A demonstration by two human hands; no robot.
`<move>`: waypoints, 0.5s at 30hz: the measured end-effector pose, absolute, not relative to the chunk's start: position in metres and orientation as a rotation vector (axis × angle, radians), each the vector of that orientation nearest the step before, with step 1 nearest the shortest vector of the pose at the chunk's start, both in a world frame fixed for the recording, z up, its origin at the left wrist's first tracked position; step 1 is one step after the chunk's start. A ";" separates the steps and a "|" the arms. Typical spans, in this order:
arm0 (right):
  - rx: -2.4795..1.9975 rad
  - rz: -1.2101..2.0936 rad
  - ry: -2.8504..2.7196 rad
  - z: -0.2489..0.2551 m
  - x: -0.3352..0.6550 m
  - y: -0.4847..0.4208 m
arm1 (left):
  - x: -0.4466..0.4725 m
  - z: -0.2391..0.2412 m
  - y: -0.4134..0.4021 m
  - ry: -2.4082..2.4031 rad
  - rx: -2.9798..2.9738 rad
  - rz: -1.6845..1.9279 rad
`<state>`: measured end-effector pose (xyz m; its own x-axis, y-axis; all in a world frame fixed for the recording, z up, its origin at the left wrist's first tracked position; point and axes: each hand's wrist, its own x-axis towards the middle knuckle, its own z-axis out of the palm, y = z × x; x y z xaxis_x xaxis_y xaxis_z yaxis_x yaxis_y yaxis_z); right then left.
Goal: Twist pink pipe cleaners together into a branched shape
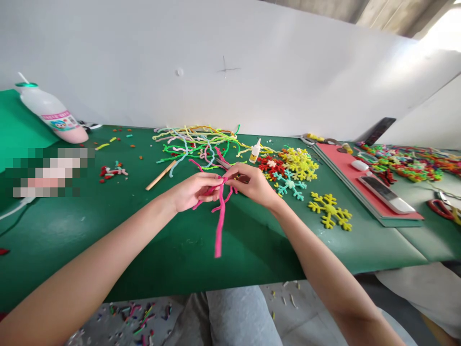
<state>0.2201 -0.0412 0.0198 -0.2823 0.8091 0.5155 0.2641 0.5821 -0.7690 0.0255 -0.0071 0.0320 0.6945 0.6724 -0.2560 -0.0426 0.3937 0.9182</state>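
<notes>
Left hand point(196, 191): fingers curled closed around a bundle of pink pipe cleaners point(219, 226), just above the counter point(108, 230).
Right hand point(254, 184): pinched onto the same bundle where the strands cross, close against the left hand's fingertips.
Where it is: between both hands at mid-counter, with one long tail hanging toward the near edge.
Handling: probably light, fuzzy and bendable (a wire core would keep a bend). It is best gripped at the crossing, not by the floppy tail.
Around: coloured pile point(194, 142) and glue bottle point(255, 150) behind, snowflake shapes point(298, 162) to the right.
</notes>
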 end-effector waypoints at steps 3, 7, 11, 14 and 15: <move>-0.798 0.460 -1.941 0.018 0.219 -0.041 | 0.023 0.032 -0.005 0.673 1.035 0.444; -0.758 0.338 -1.993 0.016 0.220 -0.041 | 0.022 0.030 -0.001 0.655 1.045 0.392; -0.766 0.233 -2.126 0.016 0.224 -0.043 | 0.021 0.027 0.001 0.638 1.074 0.354; -0.790 0.175 -2.203 0.016 0.226 -0.043 | 0.021 0.025 0.001 0.648 1.095 0.345; -0.795 0.166 -2.214 0.016 0.227 -0.043 | 0.021 0.025 0.001 0.654 1.103 0.350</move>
<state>0.2266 -0.0429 0.0155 -0.5146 0.5906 0.6216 0.4915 0.7972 -0.3506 0.0215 0.0007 0.0250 0.7632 0.5662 -0.3114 0.0548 0.4234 0.9043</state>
